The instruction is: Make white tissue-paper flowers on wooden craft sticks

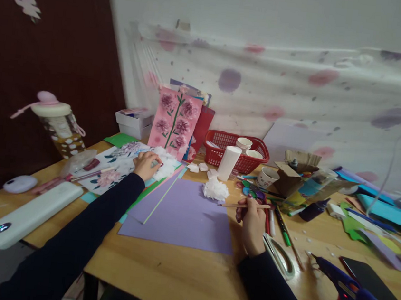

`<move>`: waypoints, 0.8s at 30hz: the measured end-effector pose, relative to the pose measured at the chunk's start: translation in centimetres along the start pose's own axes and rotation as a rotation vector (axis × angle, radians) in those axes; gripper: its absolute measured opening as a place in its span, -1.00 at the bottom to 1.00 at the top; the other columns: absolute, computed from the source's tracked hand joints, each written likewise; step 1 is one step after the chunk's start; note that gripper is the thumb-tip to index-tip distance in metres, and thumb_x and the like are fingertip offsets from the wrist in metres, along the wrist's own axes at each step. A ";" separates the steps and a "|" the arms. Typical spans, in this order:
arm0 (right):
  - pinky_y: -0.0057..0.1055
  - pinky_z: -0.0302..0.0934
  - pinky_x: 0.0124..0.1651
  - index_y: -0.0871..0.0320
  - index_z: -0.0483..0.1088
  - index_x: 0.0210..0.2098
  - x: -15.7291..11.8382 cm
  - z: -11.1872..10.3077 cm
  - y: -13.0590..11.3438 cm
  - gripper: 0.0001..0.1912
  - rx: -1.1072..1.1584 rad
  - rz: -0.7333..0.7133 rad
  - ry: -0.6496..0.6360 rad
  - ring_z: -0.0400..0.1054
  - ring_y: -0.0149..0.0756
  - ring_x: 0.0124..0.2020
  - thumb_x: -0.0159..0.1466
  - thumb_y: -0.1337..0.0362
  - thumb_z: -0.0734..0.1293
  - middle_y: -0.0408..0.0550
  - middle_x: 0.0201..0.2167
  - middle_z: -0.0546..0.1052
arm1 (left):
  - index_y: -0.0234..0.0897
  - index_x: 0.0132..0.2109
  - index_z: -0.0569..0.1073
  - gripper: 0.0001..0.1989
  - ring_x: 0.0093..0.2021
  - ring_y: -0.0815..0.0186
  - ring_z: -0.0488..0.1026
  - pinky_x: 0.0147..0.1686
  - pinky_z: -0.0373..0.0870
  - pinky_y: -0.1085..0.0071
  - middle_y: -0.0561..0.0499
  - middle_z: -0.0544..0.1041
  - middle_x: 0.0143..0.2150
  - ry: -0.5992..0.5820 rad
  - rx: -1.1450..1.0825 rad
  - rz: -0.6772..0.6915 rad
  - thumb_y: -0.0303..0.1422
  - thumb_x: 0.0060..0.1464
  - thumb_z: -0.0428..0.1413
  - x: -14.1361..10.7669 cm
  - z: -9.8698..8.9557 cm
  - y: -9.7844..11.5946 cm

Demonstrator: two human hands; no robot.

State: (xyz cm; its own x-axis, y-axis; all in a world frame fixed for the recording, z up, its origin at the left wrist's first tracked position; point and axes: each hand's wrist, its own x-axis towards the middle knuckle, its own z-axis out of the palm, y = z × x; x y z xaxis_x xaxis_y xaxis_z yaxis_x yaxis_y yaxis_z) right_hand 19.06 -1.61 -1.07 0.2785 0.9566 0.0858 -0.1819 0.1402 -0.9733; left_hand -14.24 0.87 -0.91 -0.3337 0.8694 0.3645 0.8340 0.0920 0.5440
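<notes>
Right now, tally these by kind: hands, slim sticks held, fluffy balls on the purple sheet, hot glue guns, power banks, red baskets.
Left hand and right hand: 2
Held slim stick: 1
White fluffy ball: 1
Hot glue gun: 1
Power bank: 1
Red basket: 1
Total: 7

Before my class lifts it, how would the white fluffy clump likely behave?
The white fluffy clump looks loosely ruffled, so it would probably squash if pinched. Its airy tufts suggest it is light for its size. Its uneven outline makes free rolling unlikely.

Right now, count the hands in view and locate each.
2: the left hand by the white fluff; the right hand, gripping a wooden stick, right of the purple sheet. No others show.
</notes>
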 end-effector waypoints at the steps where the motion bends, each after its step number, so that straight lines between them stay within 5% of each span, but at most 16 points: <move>1: -0.56 -0.10 -0.74 0.17 0.29 -0.62 0.0 0.0 0.0 -0.66 0.000 -0.001 0.002 0.06 -0.52 -0.80 0.06 0.03 0.30 -0.27 -0.83 0.23 | -0.22 -0.34 0.47 -0.94 0.15 -0.01 0.17 0.12 0.00 0.03 -0.08 0.45 0.05 0.018 -0.034 -0.011 -0.38 0.03 0.10 0.0 -0.2 0.0; 5: -0.56 -0.09 -0.74 0.18 0.30 -0.61 0.0 0.0 0.0 -0.64 0.000 0.003 -0.002 0.06 -0.52 -0.80 0.07 0.01 0.31 -0.26 -0.83 0.24 | -0.24 -0.35 0.43 -0.95 0.09 0.06 0.28 0.11 0.11 0.11 -0.08 0.52 -0.10 0.068 -0.223 -0.066 -0.37 0.00 0.09 0.3 -0.6 0.0; 8: -0.56 -0.08 -0.74 0.17 0.31 -0.60 0.1 -0.2 0.2 -0.64 0.006 0.010 -0.005 0.06 -0.51 -0.79 0.08 0.00 0.31 -0.26 -0.82 0.25 | -0.27 -0.34 0.39 -0.85 -0.14 0.18 0.45 -0.06 0.32 0.25 -0.04 0.53 -0.31 0.032 -0.428 -0.099 -0.29 -0.06 0.13 0.4 -0.8 0.6; 14: -0.56 -0.06 -0.72 0.17 0.31 -0.58 -0.6 0.2 -0.2 -0.61 0.051 0.022 -0.040 0.09 -0.51 -0.78 0.08 -0.04 0.31 -0.25 -0.81 0.26 | -0.35 -0.15 0.43 -0.55 -0.32 0.31 0.49 -0.28 0.42 0.36 -0.03 0.53 -0.32 -0.224 -0.811 -0.071 -0.22 -0.23 0.23 -2.6 -0.2 5.0; 20: -0.52 0.01 -0.67 0.17 0.35 -0.54 -2.2 1.1 -0.2 -0.59 0.074 0.075 -0.227 0.16 -0.47 -0.73 0.12 -0.07 0.31 -0.22 -0.75 0.32 | -0.32 -0.13 0.46 -0.53 -0.32 0.37 0.47 -0.25 0.36 0.43 0.01 0.52 -0.34 -0.593 -1.232 -0.197 -0.41 -0.30 0.30 -7.6 1.6 9.5; 24: -0.53 0.01 -0.66 0.19 0.36 -0.55 -2.9 1.5 0.1 -0.53 0.061 0.143 -0.305 0.16 -0.48 -0.73 0.06 -0.14 0.34 -0.21 -0.76 0.33 | -0.34 -0.16 0.47 -0.55 -0.33 0.37 0.47 -0.19 0.37 0.40 0.03 0.53 -0.39 -0.627 -1.260 -0.271 -0.47 -0.31 0.32 -9.1 2.4 10.2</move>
State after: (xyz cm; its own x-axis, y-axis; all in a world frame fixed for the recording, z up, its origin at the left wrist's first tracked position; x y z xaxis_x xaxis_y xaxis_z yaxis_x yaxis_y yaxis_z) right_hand 16.79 -3.97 -1.09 -0.0473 0.9987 0.0177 -0.2576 0.0049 -0.9662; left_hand -1.65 -4.97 -0.52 0.1060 0.9923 -0.0643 -0.2720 0.0911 0.9580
